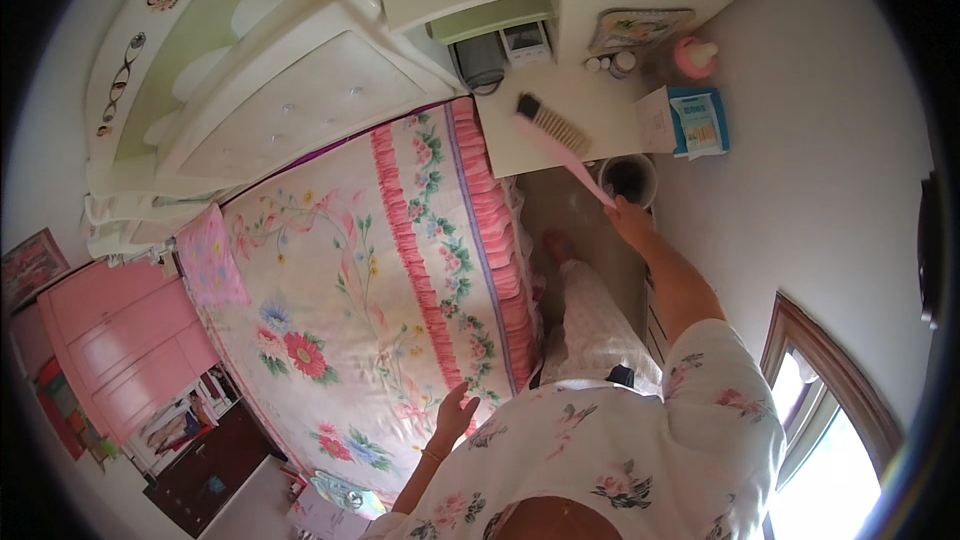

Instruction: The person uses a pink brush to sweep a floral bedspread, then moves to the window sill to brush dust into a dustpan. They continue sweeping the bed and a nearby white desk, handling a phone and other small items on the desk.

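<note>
My right hand [631, 223] grips the handle end of a long pink bed brush [559, 148]. Its pale bristles face the wall side, with a dark tuft at the far tip. In the picture the brush head overlaps the cream bedside table [517, 142], and I cannot tell whether they touch. My left hand [455, 414] is empty, fingers apart, over the near side of the bed. A floral bedspread [300, 300] with pink ruffles covers the bed, lying mostly flat with slight creases. On its far left corner is a pink patterned cloth [214, 259].
A bin [651, 178] stands on the floor beside the bedside table. The table holds a tissue pack [697, 124], a pink-capped bottle [695, 58], small jars [621, 64] and a framed picture [637, 28]. A white headboard [300, 120] borders the bed; a window [825, 457] is at lower right.
</note>
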{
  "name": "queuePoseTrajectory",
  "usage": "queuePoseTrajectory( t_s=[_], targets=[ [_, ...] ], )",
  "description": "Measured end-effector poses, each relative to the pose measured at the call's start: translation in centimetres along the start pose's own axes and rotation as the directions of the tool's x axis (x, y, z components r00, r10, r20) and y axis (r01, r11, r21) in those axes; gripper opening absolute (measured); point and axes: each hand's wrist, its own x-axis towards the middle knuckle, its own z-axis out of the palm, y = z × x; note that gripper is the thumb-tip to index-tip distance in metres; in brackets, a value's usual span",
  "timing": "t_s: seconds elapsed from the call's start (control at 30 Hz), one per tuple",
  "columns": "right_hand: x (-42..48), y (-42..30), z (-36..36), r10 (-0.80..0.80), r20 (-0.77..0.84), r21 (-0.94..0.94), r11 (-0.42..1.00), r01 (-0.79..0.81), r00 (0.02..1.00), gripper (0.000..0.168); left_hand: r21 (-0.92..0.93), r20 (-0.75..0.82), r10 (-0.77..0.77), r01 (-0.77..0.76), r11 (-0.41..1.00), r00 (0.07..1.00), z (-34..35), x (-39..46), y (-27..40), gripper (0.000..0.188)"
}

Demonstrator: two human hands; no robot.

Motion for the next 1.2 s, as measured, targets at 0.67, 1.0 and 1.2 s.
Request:
queuePoseTrajectory(
  t_s=[0.67,1.0,1.2],
  targets=[
    [-6.1,0.0,-4.8,-0.138,0.347,-0.191,0.958,0.214,0.928,0.031,-0.058,-0.036,-0.07,0.067,0.996,0.997,2.4,-3.6,-0.5,0.051],
    [-8.9,-8.0,0.7,0.034,0.247,-0.03,0.999,-0.027,0.968,0.04,0.034,-0.005,0.092,-0.092,0.995,0.996,1.0,-2.5,-2.9,0.049],
    [-11.0,-5.0,2.3,0.366,0.042,0.332,0.873,-0.358,0.93,0.045,0.127,0.031,0.149,-0.152,0.98,0.988,-0.7,-2.6,-4.3,0.048]
  ],
)
